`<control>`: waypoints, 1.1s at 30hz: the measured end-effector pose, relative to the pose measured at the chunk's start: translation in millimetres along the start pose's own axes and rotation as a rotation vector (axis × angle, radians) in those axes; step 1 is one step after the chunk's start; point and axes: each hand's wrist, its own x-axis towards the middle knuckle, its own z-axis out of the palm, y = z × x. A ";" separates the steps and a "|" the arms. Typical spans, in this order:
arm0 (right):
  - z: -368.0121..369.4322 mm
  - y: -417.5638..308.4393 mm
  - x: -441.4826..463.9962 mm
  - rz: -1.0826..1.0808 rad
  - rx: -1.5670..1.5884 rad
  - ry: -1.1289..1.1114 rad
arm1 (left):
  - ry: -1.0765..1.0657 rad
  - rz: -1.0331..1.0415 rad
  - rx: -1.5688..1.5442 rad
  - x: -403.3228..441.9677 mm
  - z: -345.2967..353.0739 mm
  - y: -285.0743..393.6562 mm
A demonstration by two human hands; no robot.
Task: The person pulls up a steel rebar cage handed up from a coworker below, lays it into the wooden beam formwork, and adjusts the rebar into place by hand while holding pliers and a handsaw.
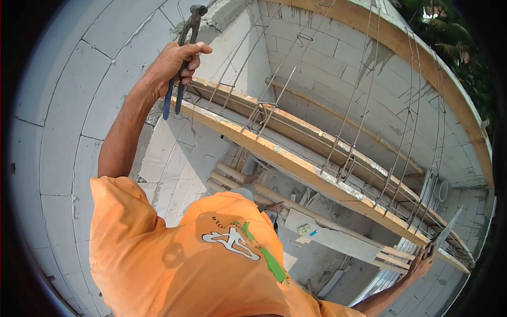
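Raised at the upper left, my left hand (179,63) is closed around the handles of a pair of pincers (193,24). Their dark head points up, and the blue grips stick out below my fist. Far out at the lower right, my right hand (420,264) is at the end of the wooden formwork (296,158), its fingers curled around the dark base of a flat, tapered grey blade-like tool (448,232). The exact kind of that tool is not clear. Vertical steel rebar (288,79) rises out of the formwork trough between my hands.
Pale block walls (63,158) stand on the left and behind the formwork. Below, my feet (251,179) are by round wooden poles (327,222) and a board (332,243) carrying small items. Rubble lies on the floor (311,269). Trees (449,37) show at the upper right.
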 end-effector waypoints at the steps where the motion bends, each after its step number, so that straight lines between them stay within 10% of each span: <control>1: -1.3 0.3 0.4 0.058 0.107 -0.118 | -0.014 -0.019 0.093 9.8 2.6 -4.8; 21: 105.6 83.4 48.4 -0.089 -0.453 0.158 | -0.386 -0.326 0.337 135.8 145.0 -89.8; 33: 17.6 18.9 -6.7 -0.015 -0.285 0.453 | -0.276 -0.225 0.206 143.2 143.0 -117.5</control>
